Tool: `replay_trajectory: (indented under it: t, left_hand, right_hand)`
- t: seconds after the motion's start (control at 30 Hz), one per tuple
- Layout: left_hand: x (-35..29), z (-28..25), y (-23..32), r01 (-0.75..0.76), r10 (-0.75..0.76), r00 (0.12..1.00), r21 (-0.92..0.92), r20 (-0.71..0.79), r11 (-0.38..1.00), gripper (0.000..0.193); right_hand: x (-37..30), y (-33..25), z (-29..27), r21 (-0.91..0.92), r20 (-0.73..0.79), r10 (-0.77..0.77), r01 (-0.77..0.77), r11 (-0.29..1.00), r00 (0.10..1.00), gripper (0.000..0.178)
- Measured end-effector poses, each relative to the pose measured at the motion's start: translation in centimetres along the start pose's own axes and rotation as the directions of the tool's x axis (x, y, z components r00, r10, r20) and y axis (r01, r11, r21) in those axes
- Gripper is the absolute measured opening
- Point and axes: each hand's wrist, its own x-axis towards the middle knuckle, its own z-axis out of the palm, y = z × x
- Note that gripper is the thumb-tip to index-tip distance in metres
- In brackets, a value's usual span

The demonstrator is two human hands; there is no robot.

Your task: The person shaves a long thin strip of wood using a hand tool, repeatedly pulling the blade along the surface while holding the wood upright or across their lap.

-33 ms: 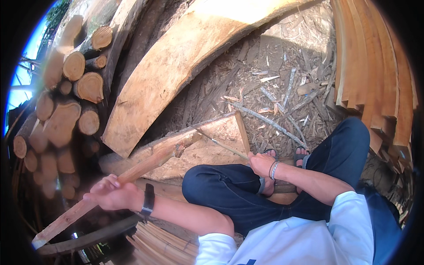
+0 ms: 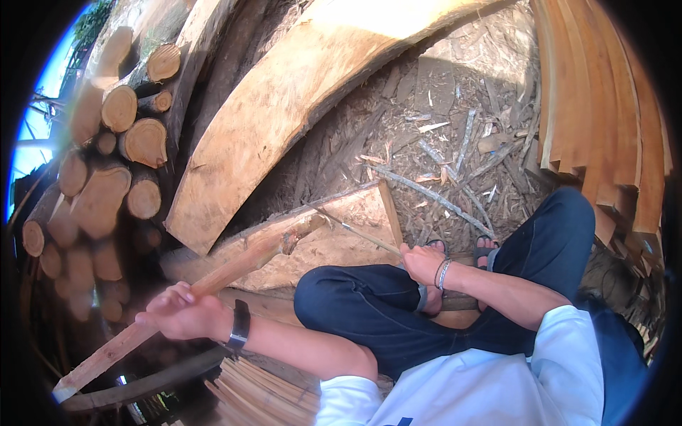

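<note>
My left hand (image 2: 186,312), wearing a dark wristband, is closed around a long peeled wooden pole (image 2: 238,266). The pole slants from the lower left up to a knotty far end, which lies over a thick pale slab (image 2: 341,245). My right hand (image 2: 423,264) is closed on the pale handle of a thin long-handled knife (image 2: 359,234). Its narrow dark front part, seen nearly edge-on, points up and left, close to the pole's knotty end. Whether the blade touches the pole I cannot tell.
Cut logs (image 2: 144,140) are stacked at the left. A broad plank (image 2: 263,131) lies across the top, and long sawn boards (image 2: 604,106) stand at the right. Sticks (image 2: 433,195) and bark litter the ground beyond my feet. Thin slats (image 2: 256,394) lie at lower left.
</note>
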Motion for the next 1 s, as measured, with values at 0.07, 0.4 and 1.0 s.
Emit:
replay_trajectory:
  t: [0.07,0.4,1.0]
  left_hand:
    - [0.3,-0.6,0.1,-0.016,0.018,0.998,-0.023,0.054,1.0,0.052]
    - [0.2,-0.6,-0.2,-0.002,0.003,0.999,-0.017,0.037,1.0,0.052]
    - [0.4,-0.5,-0.1,-0.008,0.009,0.998,-0.021,0.055,1.0,0.051]
  right_hand:
    - [-1.2,-2.8,-3.3,0.034,-0.001,0.022,-0.022,0.999,1.0,0.019]
    - [-0.5,-0.2,0.2,-0.102,-0.018,-0.022,0.02,0.995,1.0,0.019]
    - [0.2,1.8,2.1,-0.145,-0.049,-0.025,0.018,0.989,0.999,0.016]
